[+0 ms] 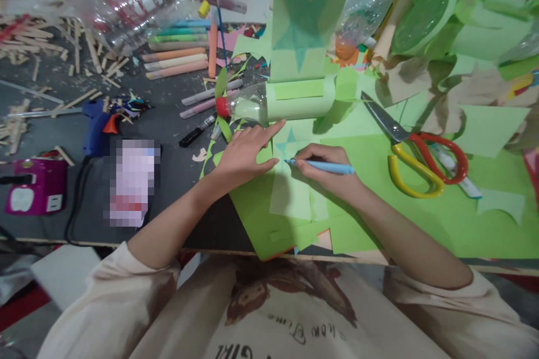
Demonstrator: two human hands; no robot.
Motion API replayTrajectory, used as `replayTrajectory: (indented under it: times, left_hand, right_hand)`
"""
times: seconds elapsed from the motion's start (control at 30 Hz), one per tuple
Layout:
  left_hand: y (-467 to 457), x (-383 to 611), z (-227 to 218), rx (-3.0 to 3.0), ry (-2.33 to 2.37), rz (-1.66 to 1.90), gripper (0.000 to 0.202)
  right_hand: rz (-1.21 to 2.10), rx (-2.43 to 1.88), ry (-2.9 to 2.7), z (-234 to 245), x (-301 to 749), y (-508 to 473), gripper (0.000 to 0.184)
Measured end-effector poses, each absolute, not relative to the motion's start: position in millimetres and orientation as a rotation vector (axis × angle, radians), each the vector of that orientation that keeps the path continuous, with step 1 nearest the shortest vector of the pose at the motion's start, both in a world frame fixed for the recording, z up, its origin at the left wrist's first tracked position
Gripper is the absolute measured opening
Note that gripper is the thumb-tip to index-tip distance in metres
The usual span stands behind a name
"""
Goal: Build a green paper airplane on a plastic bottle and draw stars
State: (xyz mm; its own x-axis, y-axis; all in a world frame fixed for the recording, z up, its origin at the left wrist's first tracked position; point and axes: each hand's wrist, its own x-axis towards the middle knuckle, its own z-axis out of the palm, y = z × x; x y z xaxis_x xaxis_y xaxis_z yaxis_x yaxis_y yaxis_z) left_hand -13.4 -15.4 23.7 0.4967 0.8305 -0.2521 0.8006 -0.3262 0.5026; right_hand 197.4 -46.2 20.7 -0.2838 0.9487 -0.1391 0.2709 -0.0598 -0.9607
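Observation:
My right hand point(324, 165) is closed round a light blue pen point(322, 166), its tip resting on green paper point(295, 179) beside a small blue-green star shape point(286, 143). My left hand point(244, 151) lies flat on the same paper with fingers stretched out, the index finger pointing toward a plastic bottle point(269, 104) wrapped in green paper and lying on its side just beyond. Above it stands a tall green paper piece point(307, 11) with a star showing through.
Scissors point(416, 154) with red and yellow handles lie on green sheets at the right. A blue glue gun point(99, 123), a pink device point(36, 185), several chalk sticks point(177, 59), wooden sticks point(25, 39) and clear bottles point(135, 0) crowd the dark table point(177, 179).

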Motion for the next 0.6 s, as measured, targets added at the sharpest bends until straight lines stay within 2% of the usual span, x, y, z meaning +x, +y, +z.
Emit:
replayTrajectory:
  times: [0.27,0.6]
  left_hand:
    - [-15.4,-13.7,22.8,2.205,1.318,0.09,0.072]
    - [-15.4,-12.9,25.0,2.182,1.339,0.043,0.07]
  right_hand:
    - [1.452,-1.308,-1.631,23.4,198.7,-46.3,0.015]
    - [1.331,-1.343,-1.518,17.3,198.1,-46.5,0.015]
